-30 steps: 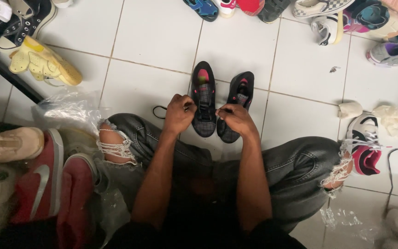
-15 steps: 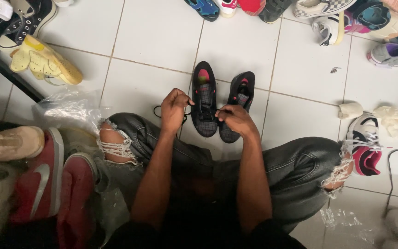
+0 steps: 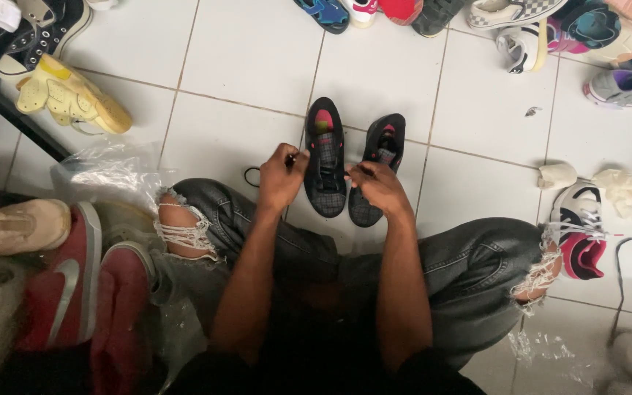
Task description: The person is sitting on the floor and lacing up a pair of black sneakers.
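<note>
Two black shoes [image 3: 352, 164]: side by side on the white floor, just past the knees.
Head view, left hand [image 3: 281, 178]: left of the shoes, fingers pinched on a black lace [image 3: 251, 175].
Right hand [image 3: 379, 186]: on the right shoe, fingers curled; grip unclear.
Might go wrong: the thin lace could slip out, or a hard pull could tip the left shoe.
Clear plastic bag [image 3: 100, 172]: far left of the shoes.

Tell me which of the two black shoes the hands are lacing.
The left black shoe, the one with the pink insole: both hands, left hand and right hand, pull its lace. The right black shoe lies beside it.
</note>
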